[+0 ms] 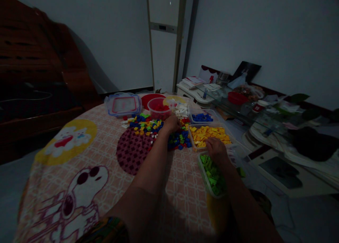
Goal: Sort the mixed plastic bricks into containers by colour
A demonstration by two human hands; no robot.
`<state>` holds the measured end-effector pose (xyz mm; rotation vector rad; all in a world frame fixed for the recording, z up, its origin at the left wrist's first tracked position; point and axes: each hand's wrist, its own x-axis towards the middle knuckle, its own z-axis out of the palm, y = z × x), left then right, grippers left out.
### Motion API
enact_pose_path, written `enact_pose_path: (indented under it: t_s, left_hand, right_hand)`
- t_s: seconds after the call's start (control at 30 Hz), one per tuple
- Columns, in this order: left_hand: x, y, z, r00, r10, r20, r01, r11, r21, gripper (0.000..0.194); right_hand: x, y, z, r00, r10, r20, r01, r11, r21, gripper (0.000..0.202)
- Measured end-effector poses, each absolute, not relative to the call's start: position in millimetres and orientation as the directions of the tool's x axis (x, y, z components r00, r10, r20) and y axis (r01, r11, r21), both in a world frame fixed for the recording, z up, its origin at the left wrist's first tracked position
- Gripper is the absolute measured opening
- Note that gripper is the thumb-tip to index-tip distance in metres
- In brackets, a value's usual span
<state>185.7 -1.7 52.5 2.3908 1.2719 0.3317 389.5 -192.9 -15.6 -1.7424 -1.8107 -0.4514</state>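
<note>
My left hand (172, 124) reaches into the pile of mixed coloured bricks (148, 124) in the middle of the table; its fingertips are too dark and small to read. Over the near edge of the tub of yellow bricks (210, 132) is my right hand (215, 149), its fingers bent down at the yellow bricks; whether it holds one is not clear. The tub of green bricks (212, 174) lies just below that wrist. Blue bricks (202, 117) fill a tub behind the yellow one. White bricks (181, 109) are heaped beside a round tub with red bricks (161, 107).
A lidded clear box (124, 104) with blue edging stands at the table's back left. The patterned cloth (106, 158) covers the round table. To the right, a glass-topped stand (238, 112) bears papers, a red bowl and a cup. A wooden bench (34, 55) is at the left.
</note>
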Motion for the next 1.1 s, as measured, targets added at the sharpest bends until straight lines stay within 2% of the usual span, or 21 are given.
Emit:
enact_pose_path:
  t_s: [0.13,0.27,0.37,0.47,0.57,0.67,0.73,0.83,0.97,1.1]
  left_hand:
    - [182.7,3.7,51.1,0.534,0.839,0.101,0.687,-0.501,0.526,0.009]
    - [177.0,10.9,51.1,0.471,0.859,0.201,0.548,-0.463,0.697,0.006]
    - [180.7,13.4,47.6,0.411,0.893,0.183,0.381,-0.351,0.855,0.012]
    - [195.9,10.2,41.7,0.401,0.905,0.138,0.143,-0.211,0.967,0.015]
    - [217.7,-0.4,35.9,0.409,0.899,0.154,-0.12,-0.114,0.986,0.016]
    - [235.1,-12.0,32.0,0.48,0.855,0.194,-0.254,-0.076,0.964,0.037]
    - [239.0,-14.9,31.5,0.524,0.829,0.198,-0.237,-0.081,0.968,0.043]
    - [230.2,-9.1,34.4,0.516,0.837,0.18,-0.121,-0.137,0.983,0.042]
    - [201.9,5.7,43.7,0.518,0.845,0.138,0.111,-0.226,0.968,0.026]
    - [179.0,8.3,56.1,0.609,0.786,0.102,0.338,-0.374,0.863,0.011]
  right_hand:
    - [390.5,-192.5,-16.7,0.011,0.778,0.628,0.982,0.111,-0.155,0.028]
    - [392.4,-191.9,-18.9,0.016,0.778,0.628,0.981,0.109,-0.16,0.03]
    - [392.5,-192.0,-19.8,0.017,0.777,0.629,0.981,0.109,-0.162,0.03]
    - [391.4,-192.6,-19.1,0.012,0.764,0.646,0.98,0.121,-0.16,0.03]
    - [390.4,-192.9,-17.6,0.012,0.771,0.637,0.98,0.119,-0.162,0.031]
    - [390.3,-192.8,-17.3,0.024,0.78,0.625,0.981,0.103,-0.165,0.031]
    - [390.5,-192.7,-18.0,0.027,0.775,0.631,0.981,0.099,-0.164,0.031]
    - [390.4,-193.0,-18.8,0.03,0.769,0.638,0.982,0.097,-0.162,0.031]
    - [389.2,-193.8,-16.5,0.02,0.789,0.614,0.982,0.098,-0.158,0.031]
    - [387.6,-194.7,-13.4,0.019,0.803,0.595,0.981,0.098,-0.164,0.031]
